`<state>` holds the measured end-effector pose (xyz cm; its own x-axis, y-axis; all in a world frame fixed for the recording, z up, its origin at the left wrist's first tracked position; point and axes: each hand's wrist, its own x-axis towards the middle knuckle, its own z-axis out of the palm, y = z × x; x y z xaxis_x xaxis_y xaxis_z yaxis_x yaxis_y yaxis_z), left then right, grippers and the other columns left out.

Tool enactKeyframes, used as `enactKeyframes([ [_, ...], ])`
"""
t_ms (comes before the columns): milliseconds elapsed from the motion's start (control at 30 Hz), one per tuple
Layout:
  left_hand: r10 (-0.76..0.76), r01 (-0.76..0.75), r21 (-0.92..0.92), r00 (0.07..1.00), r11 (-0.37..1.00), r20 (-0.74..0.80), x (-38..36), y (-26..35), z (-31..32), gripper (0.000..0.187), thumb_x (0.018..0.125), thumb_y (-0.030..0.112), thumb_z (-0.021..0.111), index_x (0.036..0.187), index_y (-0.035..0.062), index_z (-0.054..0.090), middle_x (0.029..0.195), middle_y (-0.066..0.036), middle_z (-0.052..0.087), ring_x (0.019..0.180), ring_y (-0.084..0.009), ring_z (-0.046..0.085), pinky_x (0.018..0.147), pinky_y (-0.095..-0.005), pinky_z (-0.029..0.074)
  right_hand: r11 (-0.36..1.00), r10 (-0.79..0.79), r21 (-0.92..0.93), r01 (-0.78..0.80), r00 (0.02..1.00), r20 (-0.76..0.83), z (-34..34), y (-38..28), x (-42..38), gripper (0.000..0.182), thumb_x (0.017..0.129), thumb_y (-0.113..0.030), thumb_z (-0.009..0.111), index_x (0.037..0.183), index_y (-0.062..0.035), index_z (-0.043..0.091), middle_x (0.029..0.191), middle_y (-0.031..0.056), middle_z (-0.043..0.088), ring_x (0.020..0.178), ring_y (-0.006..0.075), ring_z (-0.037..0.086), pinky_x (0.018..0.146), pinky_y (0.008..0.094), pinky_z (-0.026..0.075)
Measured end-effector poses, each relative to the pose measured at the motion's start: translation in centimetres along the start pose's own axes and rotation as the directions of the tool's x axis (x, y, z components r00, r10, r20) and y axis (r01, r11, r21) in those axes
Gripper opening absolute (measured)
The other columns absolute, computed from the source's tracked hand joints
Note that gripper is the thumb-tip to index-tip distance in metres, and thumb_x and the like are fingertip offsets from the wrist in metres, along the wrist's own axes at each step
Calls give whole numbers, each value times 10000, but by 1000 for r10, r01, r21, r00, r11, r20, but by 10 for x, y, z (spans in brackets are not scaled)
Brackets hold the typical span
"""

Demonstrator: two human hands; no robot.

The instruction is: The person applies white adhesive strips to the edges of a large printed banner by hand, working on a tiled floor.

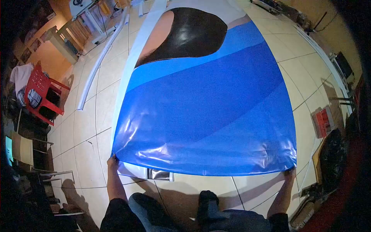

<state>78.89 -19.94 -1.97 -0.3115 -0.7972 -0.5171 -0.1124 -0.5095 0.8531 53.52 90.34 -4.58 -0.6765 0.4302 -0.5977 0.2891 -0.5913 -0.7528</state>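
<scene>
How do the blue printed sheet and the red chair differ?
The blue printed sheet spreads across much of the view; the red chair fills far less. The left hand and right hand grip the sheet's near corners; neither touches the chair, which bears plaid cloth. Both are indoors.

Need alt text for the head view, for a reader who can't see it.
A person's left hand and right hand grip the near corners of a large, mostly blue sheet spread out over a tiled floor. A red chair stands off to the left.

A red chair [38,82] stands on pale floor tiles [85,141].
</scene>
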Motion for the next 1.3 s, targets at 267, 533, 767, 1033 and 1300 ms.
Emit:
enactKeyframes([
  [267, -38, 37, 104, 999, 994, 8, 1, -7, -1, 282, 939, 273, 537, 697, 131, 515, 553, 6, 443, 403, -137, 374, 366, -286, 279, 966, 247, 65, -251, 967, 63, 113, 84, -137, 322, 873, -185, 592, 1131, -8, 515, 1118, 129, 569, 1047, 309, 549, 946, 459, 458],
  [533, -73, 51, 290, 995, 956, 66, -35, 14, 10, 290, 935, 219, 543, 665, 133, 479, 537, 13, 405, 407, -126, 371, 367, -285, 295, 971, 121, 194, -142, 986, 113, 152, 99, -149, 244, 859, -82, 553, 1091, -5, 543, 983, 121, 567, 905, 276, 587, 741, 399, 538],
  [767, -145, -8, 470, 946, 883, 289, -80, 37, 18, 117, 856, 120, 617, 771, 49, 579, 606, -19, 514, 494, -125, 479, 489, -291, 449, 978, -78, -186, 93, 993, 83, 114, 64, -98, 160, 821, -123, 609, 923, -1, 591, 781, 91, 594, 692, 269, 600, 636, 362, 512],
  [1033, -390, -86, 671, 756, 737, 526, -187, -2, 73, 204, 850, 165, 666, 938, -14, 625, 869, -82, 651, 774, -176, 638, 727, -302, 536, 917, -266, -244, 314, 941, 211, 75, 77, -62, 295, 874, -204, 567, 1096, -9, 576, 1051, 86, 629, 954, 240, 593, 836, 383, 481],
  [1300, -62, -490, 607, 744, 626, 665, -163, -64, 87, 227, 838, 232, 689, 837, 9, 647, 728, -27, 614, 659, -104, 538, 600, -276, 447, 987, 159, -68, -147, 958, 238, 136, 112, -119, 323, 910, -276, 558, 1119, -30, 556, 1050, 105, 618, 901, 274, 608, 782, 391, 517],
])
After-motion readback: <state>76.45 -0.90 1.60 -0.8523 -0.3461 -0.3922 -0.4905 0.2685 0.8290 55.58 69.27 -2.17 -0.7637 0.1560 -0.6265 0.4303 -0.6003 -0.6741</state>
